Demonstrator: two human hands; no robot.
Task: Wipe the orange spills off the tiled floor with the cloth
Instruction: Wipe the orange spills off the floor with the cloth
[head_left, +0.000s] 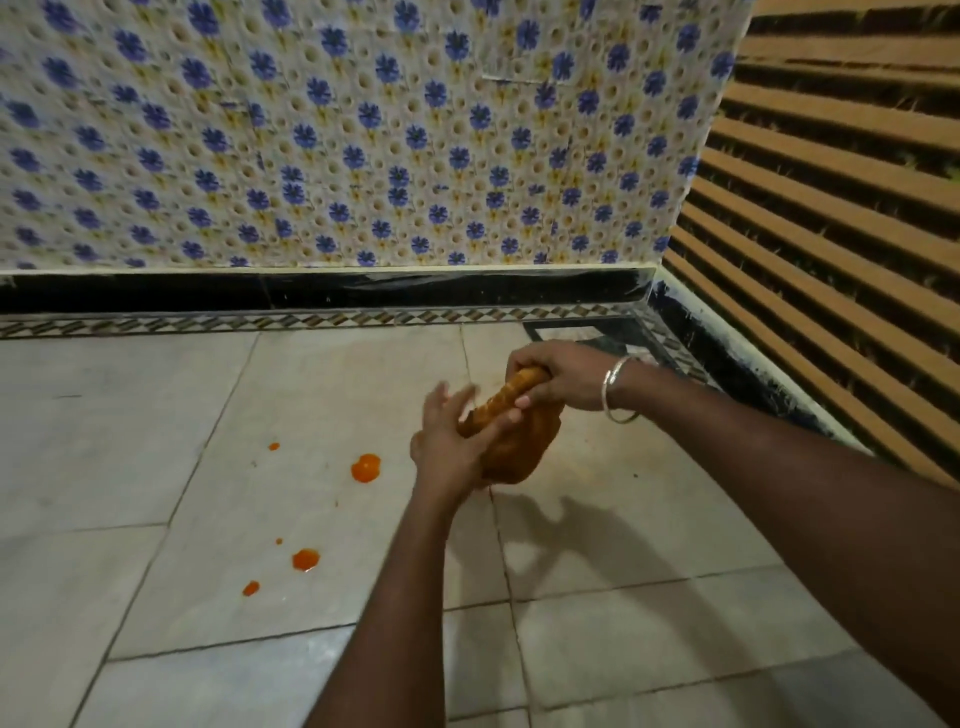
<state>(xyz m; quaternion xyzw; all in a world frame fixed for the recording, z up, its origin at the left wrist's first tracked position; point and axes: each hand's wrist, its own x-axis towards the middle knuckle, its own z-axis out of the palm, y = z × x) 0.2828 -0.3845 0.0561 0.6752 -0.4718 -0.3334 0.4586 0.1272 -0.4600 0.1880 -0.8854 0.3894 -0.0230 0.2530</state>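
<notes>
cloth (519, 441) bunched, right hand (561, 379) grips its top; left hand (447, 441) lies splayed against it. orange spills (366, 467) lie left, nearer left hand.

I am seeing a wall (363, 130) tiled in blue flowers standing straight ahead. A black skirting band (311, 292) is running along its foot, with a narrow diamond-patterned border strip (260, 322) lying just below it. A slatted brown panel (831, 182) is closing off the right side.
</notes>
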